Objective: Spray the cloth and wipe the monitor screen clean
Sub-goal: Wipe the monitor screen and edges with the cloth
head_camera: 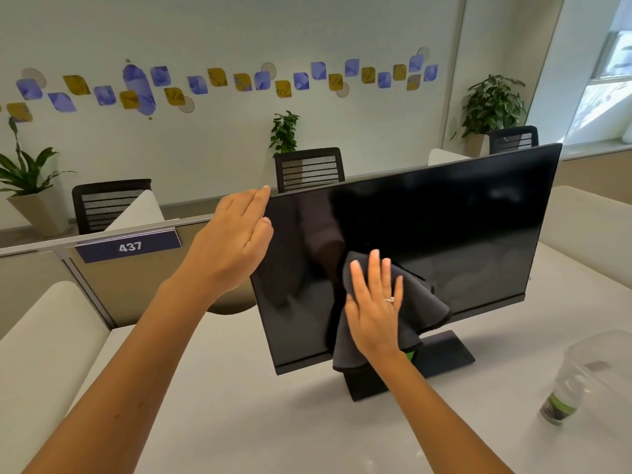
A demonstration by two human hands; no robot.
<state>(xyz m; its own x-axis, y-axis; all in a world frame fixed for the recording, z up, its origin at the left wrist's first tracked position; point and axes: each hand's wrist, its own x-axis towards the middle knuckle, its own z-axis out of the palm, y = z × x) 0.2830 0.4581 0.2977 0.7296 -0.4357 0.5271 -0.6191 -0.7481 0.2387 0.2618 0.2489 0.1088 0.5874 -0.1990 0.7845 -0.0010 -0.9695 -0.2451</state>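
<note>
— Head view first: where is the cloth?
— The dark grey cloth (393, 313) lies flat against the lower middle of the monitor (444, 227) screen, its loose folds hanging past the bottom edge toward the stand (444, 354).
— What do the hands do?
— The right hand (374, 309) presses the cloth to the glass with straight, spread fingers; a ring shows on one. The left hand (232, 237), left of centre in the frame, has straight fingers too, with the fingertips at the monitor's upper left corner. Whether it touches the edge I cannot tell.
— And the monitor itself?
— Black, dark screen, standing on a pale desk (256, 405), turned at a slant across the centre and right of the frame.
— Anything else on the desk?
— A clear spray bottle (574, 381), blurred, at the lower right, well apart from the monitor.
— Farther out?
— A divider with a sign (130, 246) reading 437 at the left, black mesh chairs (309, 169) behind, and potted plants (492, 107) along a wall decorated with blue and gold shapes.
</note>
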